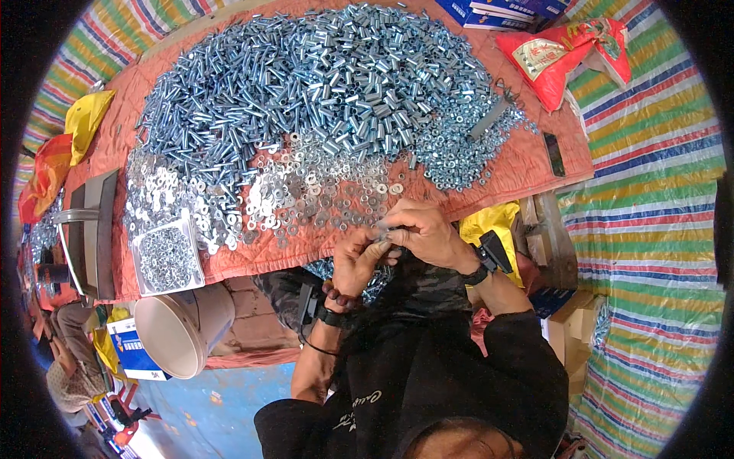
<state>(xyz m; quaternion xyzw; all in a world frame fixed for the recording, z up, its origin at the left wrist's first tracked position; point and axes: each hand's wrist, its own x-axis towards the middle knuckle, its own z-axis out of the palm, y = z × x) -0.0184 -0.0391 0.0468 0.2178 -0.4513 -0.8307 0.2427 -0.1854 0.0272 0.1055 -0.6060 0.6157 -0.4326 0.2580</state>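
My left hand (pixel 356 258) and my right hand (pixel 422 229) meet over the near edge of the cloth-covered table (pixel 229 268). Their fingertips pinch together around something small and greyish, mostly hidden, whose kind I cannot make out. Just beyond my hands lie loose flat washers (pixel 302 191). Behind these spreads a big heap of metal rods (pixel 222 99) and short tube sleeves (pixel 375 107). To its right is a pile of nuts (pixel 459 153). A white tray (pixel 197 264) of small metal rings sits at the table's front left.
A pale bucket (pixel 206 336) stands below the tray. A dark metal stand with a handle (pixel 92 222) is at far left. A red bag (pixel 543 61) and blue boxes (pixel 505 9) are at back right. A dark flat object (pixel 553 154) lies near the right edge.
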